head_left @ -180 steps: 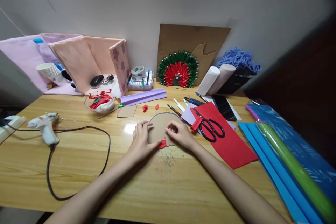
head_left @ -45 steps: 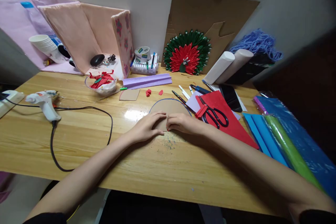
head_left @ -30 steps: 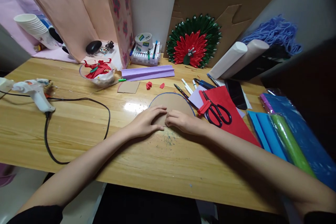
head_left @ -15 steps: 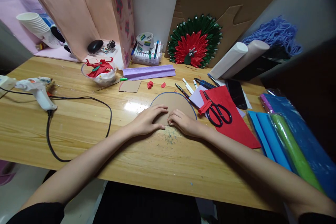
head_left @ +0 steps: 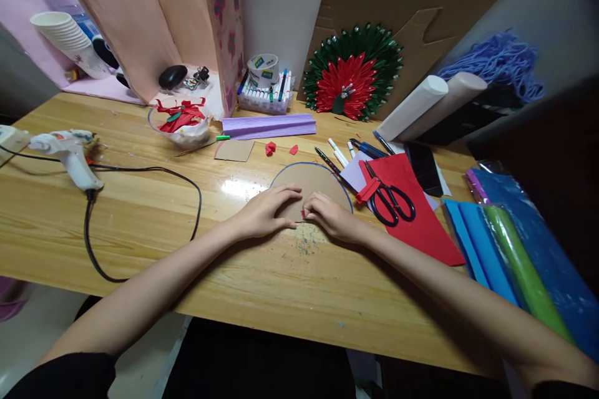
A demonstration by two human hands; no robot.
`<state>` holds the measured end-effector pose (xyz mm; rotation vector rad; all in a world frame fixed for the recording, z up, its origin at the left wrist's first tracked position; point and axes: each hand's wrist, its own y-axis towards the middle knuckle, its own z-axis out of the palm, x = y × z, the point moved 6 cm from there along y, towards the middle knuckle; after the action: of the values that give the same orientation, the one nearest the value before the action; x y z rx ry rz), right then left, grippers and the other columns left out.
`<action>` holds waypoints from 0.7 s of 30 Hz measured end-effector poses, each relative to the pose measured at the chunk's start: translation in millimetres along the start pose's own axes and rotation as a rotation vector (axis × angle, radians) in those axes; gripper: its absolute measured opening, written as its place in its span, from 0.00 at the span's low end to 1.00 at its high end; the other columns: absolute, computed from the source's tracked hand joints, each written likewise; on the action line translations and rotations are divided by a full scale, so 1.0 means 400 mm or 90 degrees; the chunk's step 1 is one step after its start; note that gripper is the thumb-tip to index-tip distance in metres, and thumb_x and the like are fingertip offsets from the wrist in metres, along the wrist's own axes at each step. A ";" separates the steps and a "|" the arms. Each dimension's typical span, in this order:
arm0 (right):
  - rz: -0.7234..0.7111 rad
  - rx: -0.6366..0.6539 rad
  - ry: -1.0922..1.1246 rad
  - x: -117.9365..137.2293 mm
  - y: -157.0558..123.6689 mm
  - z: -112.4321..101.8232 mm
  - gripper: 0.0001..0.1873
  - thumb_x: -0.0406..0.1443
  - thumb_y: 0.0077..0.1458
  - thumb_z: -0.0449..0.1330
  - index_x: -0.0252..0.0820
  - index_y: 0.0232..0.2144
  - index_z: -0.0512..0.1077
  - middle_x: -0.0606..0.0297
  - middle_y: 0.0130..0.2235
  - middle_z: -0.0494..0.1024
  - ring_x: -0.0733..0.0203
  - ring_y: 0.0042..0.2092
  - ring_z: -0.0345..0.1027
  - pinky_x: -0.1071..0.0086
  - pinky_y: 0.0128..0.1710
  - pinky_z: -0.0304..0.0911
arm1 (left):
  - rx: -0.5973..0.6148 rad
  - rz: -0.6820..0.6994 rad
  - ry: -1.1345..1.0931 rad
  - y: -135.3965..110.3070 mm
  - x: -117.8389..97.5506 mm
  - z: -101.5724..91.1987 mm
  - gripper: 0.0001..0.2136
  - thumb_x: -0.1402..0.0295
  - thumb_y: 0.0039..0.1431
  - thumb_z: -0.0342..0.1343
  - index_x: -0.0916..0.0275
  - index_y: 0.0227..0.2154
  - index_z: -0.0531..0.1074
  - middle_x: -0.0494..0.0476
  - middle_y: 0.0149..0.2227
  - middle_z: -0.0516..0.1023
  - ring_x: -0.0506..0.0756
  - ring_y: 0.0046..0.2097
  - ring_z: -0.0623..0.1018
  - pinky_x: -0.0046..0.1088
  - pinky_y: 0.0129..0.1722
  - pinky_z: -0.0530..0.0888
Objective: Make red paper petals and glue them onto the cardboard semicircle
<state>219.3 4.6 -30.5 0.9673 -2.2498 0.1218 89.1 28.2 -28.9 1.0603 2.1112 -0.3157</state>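
A round piece of brown cardboard (head_left: 318,179) with a blue edge lies on the wooden table under both hands. My left hand (head_left: 269,209) rests on its left side, thumb and fingers apart, holding nothing. Opposite it, my right hand (head_left: 330,215) is closed in a pinch near the cardboard's front edge. A tiny bit of red paper (head_left: 303,214) shows at its fingertips; most of it is hidden. Two small red paper pieces (head_left: 270,148) lie behind the cardboard. To the right, black-handled scissors (head_left: 392,204) rest on a red sheet (head_left: 423,230).
A hot glue gun (head_left: 75,159) and its black cord (head_left: 200,199) lie on the left. A bowl of red scraps (head_left: 182,124), purple crepe paper (head_left: 269,126) and a marker box (head_left: 266,100) stand behind. Wrapped paper rolls (head_left: 515,262) line the right; a red-green flower (head_left: 350,75) leans at back.
A little red now shows at my right fingertips, which have shifted slightly. The left hand stays in place on the cardboard. The whole view has moved slightly.
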 end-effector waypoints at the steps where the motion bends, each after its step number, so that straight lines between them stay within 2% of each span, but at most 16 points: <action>1: 0.006 -0.001 0.006 0.000 0.000 -0.001 0.07 0.34 0.62 0.47 0.41 0.32 0.62 0.59 0.33 0.67 0.59 0.36 0.60 0.64 0.38 0.62 | -0.001 0.000 0.000 0.000 0.000 0.000 0.25 0.63 0.52 0.60 0.59 0.53 0.62 0.61 0.58 0.64 0.57 0.60 0.63 0.38 0.58 0.62; 7: -0.015 -0.014 0.015 0.010 -0.013 -0.008 0.07 0.35 0.61 0.49 0.40 0.33 0.66 0.58 0.34 0.70 0.58 0.39 0.63 0.63 0.40 0.63 | -0.002 0.002 -0.002 -0.001 0.000 -0.001 0.26 0.63 0.52 0.60 0.59 0.53 0.62 0.61 0.59 0.63 0.57 0.60 0.63 0.38 0.58 0.62; 12: 0.037 -0.080 0.073 0.002 -0.036 -0.023 0.06 0.37 0.56 0.58 0.41 0.37 0.69 0.60 0.36 0.72 0.60 0.38 0.67 0.65 0.37 0.65 | -0.002 0.002 -0.006 -0.001 0.002 -0.002 0.25 0.62 0.52 0.60 0.59 0.52 0.63 0.61 0.59 0.63 0.57 0.60 0.62 0.39 0.58 0.61; 15: 0.053 -0.106 0.063 0.003 -0.039 -0.026 0.07 0.36 0.55 0.59 0.42 0.37 0.71 0.59 0.37 0.73 0.60 0.38 0.68 0.65 0.37 0.66 | -0.001 0.002 -0.003 0.000 0.003 -0.002 0.25 0.61 0.52 0.59 0.58 0.52 0.63 0.60 0.59 0.63 0.57 0.60 0.62 0.38 0.58 0.62; 18: 0.025 -0.131 0.031 0.011 -0.035 -0.032 0.05 0.35 0.57 0.57 0.42 0.35 0.72 0.59 0.35 0.74 0.59 0.38 0.69 0.64 0.38 0.66 | 0.000 0.000 0.001 -0.001 0.003 -0.001 0.25 0.60 0.52 0.59 0.59 0.53 0.63 0.61 0.59 0.63 0.56 0.60 0.62 0.37 0.58 0.62; 21: -0.031 -0.121 -0.019 0.021 -0.034 -0.031 0.06 0.35 0.58 0.55 0.42 0.34 0.72 0.59 0.34 0.75 0.59 0.38 0.69 0.63 0.37 0.66 | -0.003 0.000 0.001 -0.002 0.003 -0.002 0.25 0.60 0.52 0.59 0.59 0.53 0.63 0.61 0.59 0.63 0.57 0.60 0.62 0.37 0.58 0.61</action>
<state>231.1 -6.2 -18.1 0.9253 -2.2166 -0.1256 87.8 28.9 -29.4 1.0590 2.1123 -0.3099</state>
